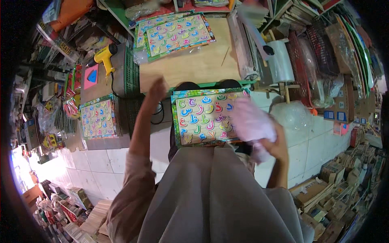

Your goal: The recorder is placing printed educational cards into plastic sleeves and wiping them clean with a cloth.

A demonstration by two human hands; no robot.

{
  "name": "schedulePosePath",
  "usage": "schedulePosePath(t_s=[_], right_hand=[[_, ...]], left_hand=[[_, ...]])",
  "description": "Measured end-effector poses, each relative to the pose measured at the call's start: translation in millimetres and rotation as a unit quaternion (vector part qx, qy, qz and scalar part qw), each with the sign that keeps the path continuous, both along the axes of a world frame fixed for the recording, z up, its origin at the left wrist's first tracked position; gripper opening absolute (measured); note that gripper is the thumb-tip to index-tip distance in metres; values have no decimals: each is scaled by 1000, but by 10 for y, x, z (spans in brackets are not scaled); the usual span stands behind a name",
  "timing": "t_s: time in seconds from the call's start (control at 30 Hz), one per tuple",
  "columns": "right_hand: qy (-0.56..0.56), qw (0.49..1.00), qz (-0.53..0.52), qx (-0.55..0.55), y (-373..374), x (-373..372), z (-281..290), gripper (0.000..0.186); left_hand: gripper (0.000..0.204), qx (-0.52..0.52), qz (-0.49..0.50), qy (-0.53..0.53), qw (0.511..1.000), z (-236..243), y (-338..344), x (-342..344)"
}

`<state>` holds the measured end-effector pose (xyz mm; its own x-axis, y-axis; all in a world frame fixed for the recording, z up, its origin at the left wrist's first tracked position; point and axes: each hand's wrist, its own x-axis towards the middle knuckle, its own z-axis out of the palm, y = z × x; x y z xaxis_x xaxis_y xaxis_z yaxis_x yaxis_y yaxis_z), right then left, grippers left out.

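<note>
Across my lap lies a wooden alphabet puzzle board [206,131] with colourful letter pieces and a bright patterned border. My right hand [276,143] is closed around a pale pink cloth [255,121], which hangs over the board's right side and hides some letters there. The cloth is smeared by motion. Raised to the left of the board, apart from it, is my left hand [158,89], near the front edge of the low wooden table [190,69]. Motion blurs its fingers, so their pose is unclear.
More puzzle boards [178,36] in clear wrap lie on the table, beside a thin stick [225,56]. To the left are a yellow heat gun [106,58] and another stack of boards [98,117]. A clear plastic roll [281,60] stands right. Cardboard piles [330,194] crowd the lower right.
</note>
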<state>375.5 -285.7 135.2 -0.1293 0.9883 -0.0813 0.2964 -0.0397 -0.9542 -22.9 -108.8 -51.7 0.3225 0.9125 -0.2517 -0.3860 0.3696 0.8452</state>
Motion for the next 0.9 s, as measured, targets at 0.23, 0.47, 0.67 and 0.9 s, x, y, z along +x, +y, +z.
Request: schedulePosePath(t_s=[0.23,0.47,0.67,0.9], right_hand=[[-349,864,324,166,204,-1875,-623,59],[-457,881,23,119,493,-1130,-1275,60],[-314,917,-208,128,379,489,-1192,38],[-121,971,40,202,210,-220,-898,41]], left_hand=[[42,-43,-70,-86,993,329,-939,267],[48,86,-26,205,975,316,-908,335],[60,-15,-8,231,973,260,-889,364],[52,-7,-47,194,980,310,-919,399]])
